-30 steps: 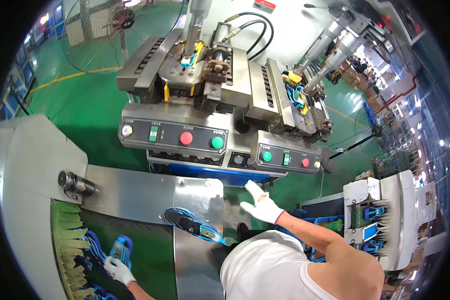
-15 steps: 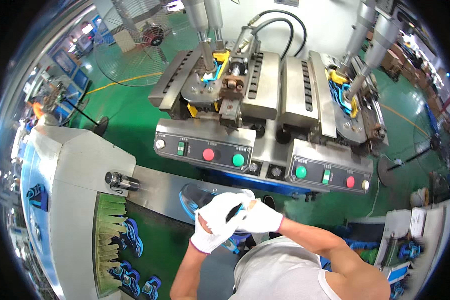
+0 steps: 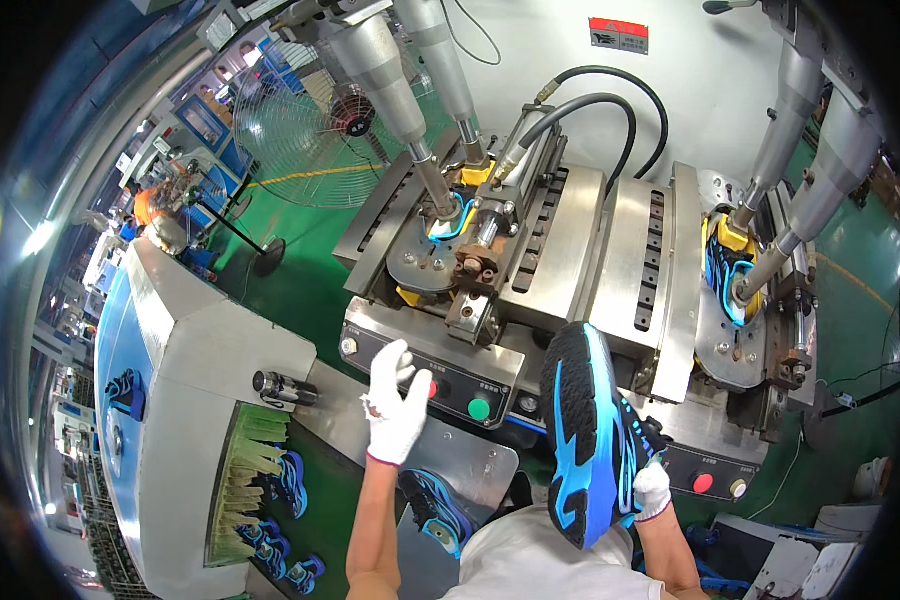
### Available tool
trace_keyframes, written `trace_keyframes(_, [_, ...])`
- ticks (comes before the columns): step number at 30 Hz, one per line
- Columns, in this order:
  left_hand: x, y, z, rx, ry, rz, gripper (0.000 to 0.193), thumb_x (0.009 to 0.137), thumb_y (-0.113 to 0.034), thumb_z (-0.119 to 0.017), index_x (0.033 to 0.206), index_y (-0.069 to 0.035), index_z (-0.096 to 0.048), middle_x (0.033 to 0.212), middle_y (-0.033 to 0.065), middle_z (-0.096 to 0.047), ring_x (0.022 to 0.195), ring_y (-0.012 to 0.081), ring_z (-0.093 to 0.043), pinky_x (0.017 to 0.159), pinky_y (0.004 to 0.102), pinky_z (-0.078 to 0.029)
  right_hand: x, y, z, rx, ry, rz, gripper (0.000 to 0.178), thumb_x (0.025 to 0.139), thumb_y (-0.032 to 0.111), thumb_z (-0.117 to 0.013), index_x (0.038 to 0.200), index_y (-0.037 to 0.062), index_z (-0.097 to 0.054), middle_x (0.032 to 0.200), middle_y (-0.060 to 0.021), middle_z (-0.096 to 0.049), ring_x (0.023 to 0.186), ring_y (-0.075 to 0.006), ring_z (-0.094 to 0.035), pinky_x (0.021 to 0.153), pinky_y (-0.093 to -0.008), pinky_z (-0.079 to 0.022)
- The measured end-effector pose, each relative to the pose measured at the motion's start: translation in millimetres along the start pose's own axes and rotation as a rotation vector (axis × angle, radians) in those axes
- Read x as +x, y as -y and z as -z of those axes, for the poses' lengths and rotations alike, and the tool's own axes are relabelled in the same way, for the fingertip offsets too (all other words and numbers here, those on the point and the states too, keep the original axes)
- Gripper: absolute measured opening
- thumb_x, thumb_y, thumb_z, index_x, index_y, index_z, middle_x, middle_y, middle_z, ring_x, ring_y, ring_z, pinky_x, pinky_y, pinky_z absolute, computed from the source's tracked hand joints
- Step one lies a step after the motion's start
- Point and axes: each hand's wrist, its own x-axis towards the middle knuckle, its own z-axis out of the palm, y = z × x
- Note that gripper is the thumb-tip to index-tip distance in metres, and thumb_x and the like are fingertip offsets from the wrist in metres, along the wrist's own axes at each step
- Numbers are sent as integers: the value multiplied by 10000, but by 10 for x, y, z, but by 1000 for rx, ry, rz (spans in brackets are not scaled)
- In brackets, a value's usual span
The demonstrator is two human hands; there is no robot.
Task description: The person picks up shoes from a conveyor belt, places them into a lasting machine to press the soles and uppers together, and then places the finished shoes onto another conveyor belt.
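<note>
A blue and black sports shoe (image 3: 580,430) is held up on the right, its patterned sole facing me and its toe up. My right hand (image 3: 653,490), in a white glove, grips it low on its right side; part of the fingers is hidden behind it. My gloved left hand (image 3: 395,405) is raised and empty, fingers apart, in front of the left control panel (image 3: 400,360) near its red button. Below, another blue and black shoe (image 3: 437,510) lies on the metal plate (image 3: 475,465) close to my body.
A two-station press (image 3: 560,240) stands ahead, a shoe clamped in each station under metal rods. On the left, a machine with a bristle-curtained opening (image 3: 235,490) has several shoes (image 3: 288,485) beside it. A black bottle (image 3: 284,389) lies on the metal ledge. A fan (image 3: 330,130) stands behind.
My hands have moved apart. The left rose toward the left panel and opened; the right moved right and now holds a shoe up, sole toward me. The view has shifted.
</note>
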Motion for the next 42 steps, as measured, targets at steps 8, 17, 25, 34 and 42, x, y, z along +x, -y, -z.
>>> trace_keyframes(8, [-451,371,231,36,-32,-8,526,933,-64,-717,1414,-8,-512,1338,155,-592,1161,261,-636,989,367,-536,185,-349,-408,64,54,-11,970,809,581,-764,1550,79,-392,1444,-240,-541,1187,-438,-623,1011,-555,-526])
trace_keyframes(17, [-1371,1423,762,199,-134,482,508,962,-167,-700,1414,-20,-523,1326,190,-597,1103,274,-678,930,388,-563,-50,-561,-310,7,-136,119,630,950,480,-645,1361,17,-531,1207,-256,-611,1022,-454,-674,860,-532,-602])
trace_keyframes(25, [-1729,1452,572,135,-32,592,516,963,-144,-694,1426,-5,-511,1345,219,-636,1162,282,-677,1013,390,-544,138,-550,-552,-174,-187,135,1032,776,661,-756,1555,106,-368,1411,-209,-545,1217,-384,-592,1010,-523,-521])
trace_keyframes(34, [-551,418,351,-19,53,44,519,958,-94,-688,1442,-10,-520,1409,179,-582,1241,305,-622,1064,413,-499,236,-392,-576,13,-225,181,999,694,206,-835,1560,26,-371,1466,-236,-544,1275,-423,-598,1077,-541,-524])
trace_keyframes(42, [771,-23,-38,236,100,-477,423,965,-130,-673,1382,-87,-618,1440,182,-574,1331,353,-550,1122,437,-441,159,-321,-222,-35,-136,260,776,732,75,-695,1459,-82,-473,1376,-244,-625,1199,-407,-654,1076,-502,-519])
